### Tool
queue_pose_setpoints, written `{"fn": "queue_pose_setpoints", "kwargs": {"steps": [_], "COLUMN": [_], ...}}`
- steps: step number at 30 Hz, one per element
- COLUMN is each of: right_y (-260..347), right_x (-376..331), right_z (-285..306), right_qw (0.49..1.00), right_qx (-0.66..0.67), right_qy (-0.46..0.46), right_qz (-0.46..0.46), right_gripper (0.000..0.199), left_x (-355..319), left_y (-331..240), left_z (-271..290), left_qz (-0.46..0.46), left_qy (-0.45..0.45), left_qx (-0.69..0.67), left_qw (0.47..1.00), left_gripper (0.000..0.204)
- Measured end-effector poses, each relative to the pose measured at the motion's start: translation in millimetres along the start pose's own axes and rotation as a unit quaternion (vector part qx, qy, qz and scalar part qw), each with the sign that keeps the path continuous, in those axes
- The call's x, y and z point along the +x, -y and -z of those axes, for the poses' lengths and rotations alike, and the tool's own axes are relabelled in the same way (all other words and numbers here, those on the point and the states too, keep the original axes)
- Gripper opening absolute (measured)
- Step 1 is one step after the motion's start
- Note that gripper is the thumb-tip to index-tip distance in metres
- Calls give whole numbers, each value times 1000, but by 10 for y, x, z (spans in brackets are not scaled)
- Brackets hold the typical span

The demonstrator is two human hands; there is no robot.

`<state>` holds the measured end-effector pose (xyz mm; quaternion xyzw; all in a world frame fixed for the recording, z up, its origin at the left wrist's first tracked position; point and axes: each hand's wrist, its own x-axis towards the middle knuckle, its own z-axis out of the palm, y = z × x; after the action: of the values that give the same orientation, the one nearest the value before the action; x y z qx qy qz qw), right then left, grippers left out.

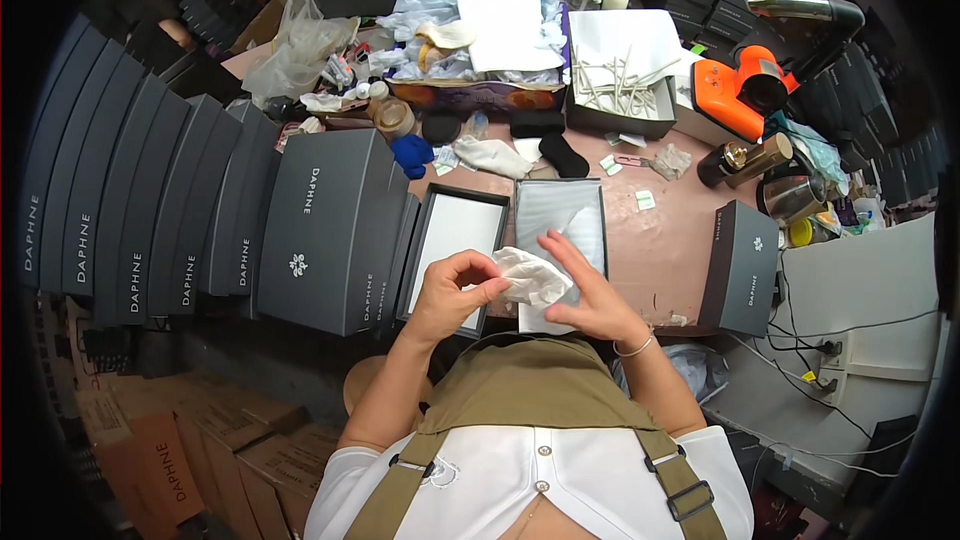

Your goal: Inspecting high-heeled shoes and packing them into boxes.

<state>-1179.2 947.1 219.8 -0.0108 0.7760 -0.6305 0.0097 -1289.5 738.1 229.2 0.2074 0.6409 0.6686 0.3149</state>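
Note:
A crumpled piece of thin white paper point(532, 276) is held up over the near side of the table. My left hand point(455, 288) pinches its left end between thumb and fingers. My right hand point(598, 302) is at its right side with fingers stretched out and apart; whether it touches the paper I cannot tell. Beneath the hands lies an open dark grey box point(603, 210) lined with a whitish sheet point(558, 202). Left of it is a dark-rimmed shallow tray or lid point(508, 202) with a white inside, partly hidden by my left hand.
Dark grey shoeboxes point(320, 220) stand in a row at left, another point(740, 265) at right. Behind are a carton of crumpled paper point(475, 95), a box of white sticks point(625, 120), an orange device point(725, 100), black pouches point(565, 154) and a metal cup point(790, 198). Cables point(810, 350) hang at right.

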Motion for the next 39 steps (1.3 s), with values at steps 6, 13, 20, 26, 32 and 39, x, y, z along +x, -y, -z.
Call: {"fn": "queue_pose_setpoints", "kwargs": {"steps": [6, 13, 20, 26, 32, 39], "right_y": [294, 1155, 1608, 1545, 1012, 870], "right_x": [-45, -182, -229, -325, -440, -530], "right_z": [-60, 64, -197, 289, 300, 190], "right_qw": [995, 963, 796, 787, 862, 874], "right_qx": [-57, 56, 333, 284, 302, 321], "right_qy": [-69, 101, 135, 284, 166, 130], "right_qz": [37, 242, 487, 468, 372, 342], "right_gripper": [26, 14, 31, 41, 49, 57], "left_x": [-48, -196, -255, -764, -659, -619], "left_y": [-235, -776, -1451, -1100, -1329, -1307], "left_z": [-192, -244, -631, -818, -972, -1160], "left_qz": [-91, -92, -315, -337, -287, -266], "left_qy": [-36, 189, 512, 523, 536, 552], "left_qx": [-34, -189, -430, -425, -436, -515], "left_qw": [995, 959, 674, 658, 664, 600], "left_gripper": [39, 17, 55, 105, 124, 136]}}
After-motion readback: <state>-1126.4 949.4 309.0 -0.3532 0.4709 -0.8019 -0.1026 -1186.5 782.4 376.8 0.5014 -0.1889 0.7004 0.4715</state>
